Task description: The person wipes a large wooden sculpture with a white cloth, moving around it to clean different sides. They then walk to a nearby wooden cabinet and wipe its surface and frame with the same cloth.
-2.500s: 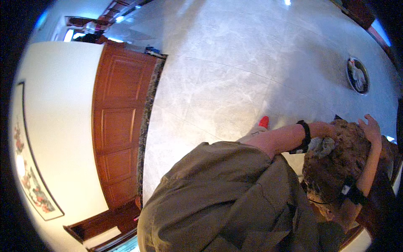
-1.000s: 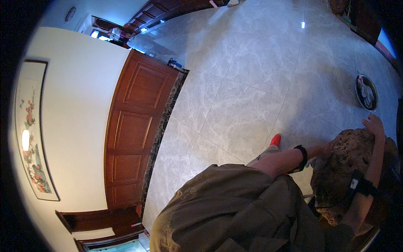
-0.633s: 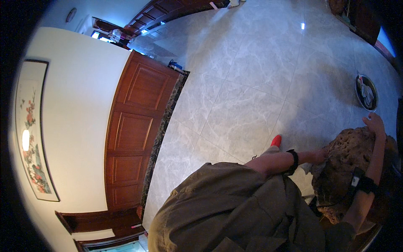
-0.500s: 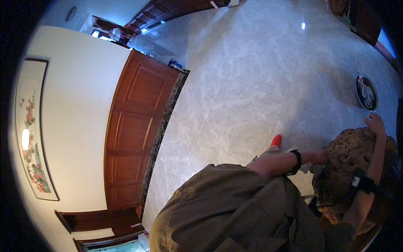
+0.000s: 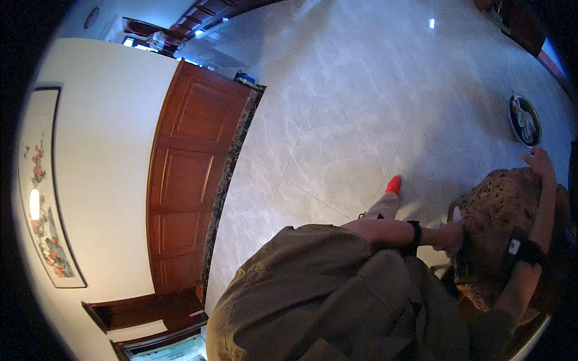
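Observation:
A large brown, rough and pitted block (image 5: 497, 192), like a tree root or a rock, stands at the lower right between my forearms. At its left side my left hand (image 5: 450, 236) is closed, and a small pale tip (image 5: 457, 214) shows just above it. What that hand grips cannot be made out. Beyond the block's far right edge is my right hand (image 5: 537, 161), fingers curled, with nothing visible in them. Close past it, a round dark-rimmed basin (image 5: 513, 127) sits on the floor with a pale grey cloth (image 5: 525, 125) inside. Both wrists wear black bands.
Grey marbled tiles (image 5: 337, 150) cover the floor. A red shoe (image 5: 394, 184) shows below my body. Along the left run brown wooden panels (image 5: 189, 162) and a white wall with a framed flower painting (image 5: 48, 210). Dark furniture (image 5: 524, 30) stands far right.
My left hand has come slightly back from the block's side, and a pale tip now shows by it. My right hand stays near the far edge. The view has shifted slightly.

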`<state>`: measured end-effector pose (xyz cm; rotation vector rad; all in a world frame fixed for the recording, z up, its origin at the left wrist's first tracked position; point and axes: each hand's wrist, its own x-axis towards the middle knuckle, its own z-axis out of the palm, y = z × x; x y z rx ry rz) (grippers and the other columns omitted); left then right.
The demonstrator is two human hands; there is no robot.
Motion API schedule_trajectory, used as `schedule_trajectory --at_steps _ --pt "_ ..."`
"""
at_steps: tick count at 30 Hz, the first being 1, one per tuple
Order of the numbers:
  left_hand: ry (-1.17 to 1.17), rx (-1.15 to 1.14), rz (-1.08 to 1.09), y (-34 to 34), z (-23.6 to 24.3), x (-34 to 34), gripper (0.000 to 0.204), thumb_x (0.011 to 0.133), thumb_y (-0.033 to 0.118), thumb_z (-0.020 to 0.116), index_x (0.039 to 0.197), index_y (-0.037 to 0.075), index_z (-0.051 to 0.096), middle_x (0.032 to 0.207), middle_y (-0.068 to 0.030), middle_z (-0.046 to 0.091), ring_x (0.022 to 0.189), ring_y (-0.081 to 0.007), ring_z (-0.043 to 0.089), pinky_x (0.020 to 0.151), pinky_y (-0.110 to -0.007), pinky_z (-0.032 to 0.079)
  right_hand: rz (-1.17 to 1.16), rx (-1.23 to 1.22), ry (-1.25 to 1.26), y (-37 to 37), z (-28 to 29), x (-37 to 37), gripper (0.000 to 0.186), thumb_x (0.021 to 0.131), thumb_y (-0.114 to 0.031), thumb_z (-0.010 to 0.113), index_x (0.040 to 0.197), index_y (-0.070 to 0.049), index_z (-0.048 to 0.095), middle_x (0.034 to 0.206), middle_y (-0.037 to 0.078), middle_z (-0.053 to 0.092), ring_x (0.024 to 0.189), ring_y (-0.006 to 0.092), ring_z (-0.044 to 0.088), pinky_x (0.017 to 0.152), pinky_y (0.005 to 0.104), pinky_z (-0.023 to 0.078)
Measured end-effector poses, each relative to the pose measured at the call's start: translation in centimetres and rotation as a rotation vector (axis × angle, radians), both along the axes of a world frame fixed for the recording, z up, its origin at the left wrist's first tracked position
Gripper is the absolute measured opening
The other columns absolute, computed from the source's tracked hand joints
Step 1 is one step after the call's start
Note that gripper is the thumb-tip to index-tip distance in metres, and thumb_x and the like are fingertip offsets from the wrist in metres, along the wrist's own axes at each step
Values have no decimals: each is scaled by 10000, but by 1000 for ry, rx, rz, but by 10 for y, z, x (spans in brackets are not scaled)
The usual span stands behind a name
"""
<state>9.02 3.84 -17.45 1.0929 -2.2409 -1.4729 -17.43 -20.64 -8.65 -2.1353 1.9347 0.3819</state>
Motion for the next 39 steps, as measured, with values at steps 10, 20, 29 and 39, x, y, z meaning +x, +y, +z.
schedule_trajectory --at_steps 10,20,29,39 --pt "213 -129 -21 24 38 49 167 840 147 558 943 32 622 892 -94 623 843 -232 599 785 -362 492 1198 -952 -18 -8 32 -3 444 844 -457 569 954 -38 666 1063 167 647 980 311 609 865 426 472" --pt "554 1262 303 -2 107 57 206 833 172 553 975 33 607 961 -120 632 873 -247 623 835 -398 502 146 -378 -724 229 111 127 607 846 -434 625 1270 -17 506 1184 180 579 1131 297 540 977 368 407" --pt "501 1556 -149 -33 207 25 424 844 316 538 1129 3 558 1061 -115 622 933 -238 606 751 -364 508 -616 -628 -1246 366 122 190 703 727 -246 738 1318 -28 426 1290 156 496 1208 292 468 1006 370 390" --pt "498 33 -809 -79 253 -66 355 886 290 601 1143 46 610 1007 -92 674 826 -197 667 744 -314 524 -1581 -1326 -1800 492 49 216 393 850 -78 486 1237 -12 506 1125 121 623 977 250 624 876 376 499"
